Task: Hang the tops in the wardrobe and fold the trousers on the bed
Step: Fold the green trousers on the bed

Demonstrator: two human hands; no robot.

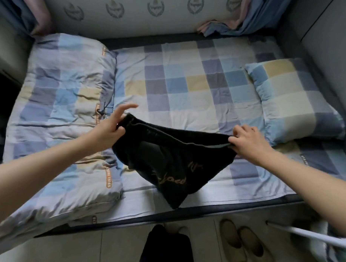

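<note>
Black trousers (173,162) are held up over the bed (189,88). Waistband is pinched by left hand (111,126) and gripped by right hand (248,141).

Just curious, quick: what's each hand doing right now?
Left hand: pinches the black trousers at the waistband.
Right hand: grips the waistband's other end.

Lower part of the black fabric trousers with orange script (167,160) bunched on itself, full length hidden. Orange lettering there too creased to read. Right thumb tucked under the waistband. Both forearms cut off by side edges. White rod (309,234) at lower right running out of frame, its identity unclear.
</note>
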